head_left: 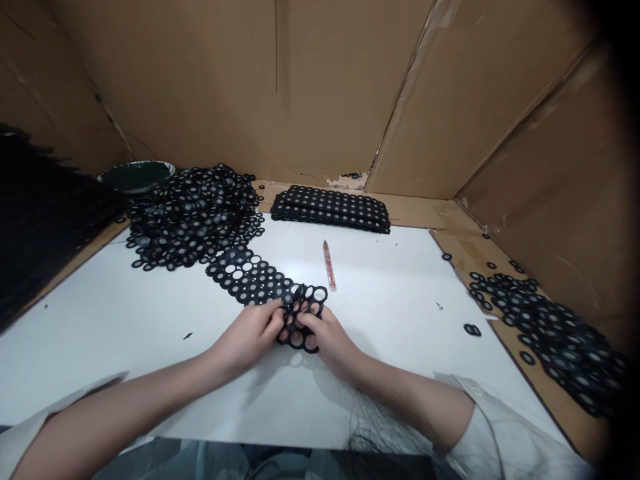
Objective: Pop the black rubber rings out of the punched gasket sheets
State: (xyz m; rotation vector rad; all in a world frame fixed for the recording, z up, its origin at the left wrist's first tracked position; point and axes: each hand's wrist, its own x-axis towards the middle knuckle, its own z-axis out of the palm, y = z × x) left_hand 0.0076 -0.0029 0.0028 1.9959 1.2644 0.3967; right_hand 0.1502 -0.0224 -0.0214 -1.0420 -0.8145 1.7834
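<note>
A long black perforated strip of joined rings (250, 275) lies across the white table top (400, 293), running from the far left pile toward me. My left hand (250, 339) and my right hand (327, 339) both pinch the near end of this strip (303, 313), fingers closed on the rings. The strip's near end is lifted slightly and bent between my fingers. Both forearms rest on the table.
A heap of loose black rings (193, 213) lies at the far left, a neat stack of perforated sheets (333, 208) at the back, more rings (550, 327) at the right. A red pen-like tool (329, 265) lies mid-table. A green dish (136, 175) and cardboard walls stand behind.
</note>
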